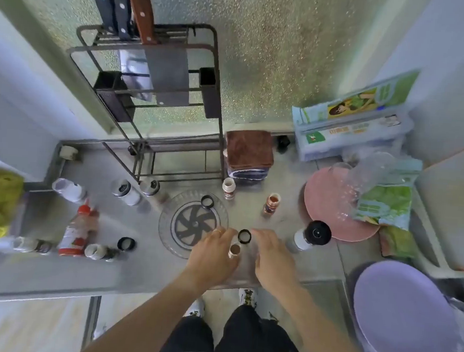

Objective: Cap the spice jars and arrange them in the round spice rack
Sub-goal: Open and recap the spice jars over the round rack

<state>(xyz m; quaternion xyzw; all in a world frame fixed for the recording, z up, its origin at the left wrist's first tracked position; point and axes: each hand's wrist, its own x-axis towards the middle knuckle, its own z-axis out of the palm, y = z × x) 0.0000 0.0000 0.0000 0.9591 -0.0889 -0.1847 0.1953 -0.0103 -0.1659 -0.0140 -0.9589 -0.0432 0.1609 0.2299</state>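
At the near edge of the tabletop (142,268), beside the round rack (193,224), the left hand (213,254) grips an open jar (234,249); the right hand (270,257) pinches a black cap (244,236) just above. Advisable: steady the jar upright, seat the cap level, then twist.

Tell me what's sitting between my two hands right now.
In the head view, an uncapped jar stands between the left hand and the right hand, with a black cap just above it at the right hand's fingertips.
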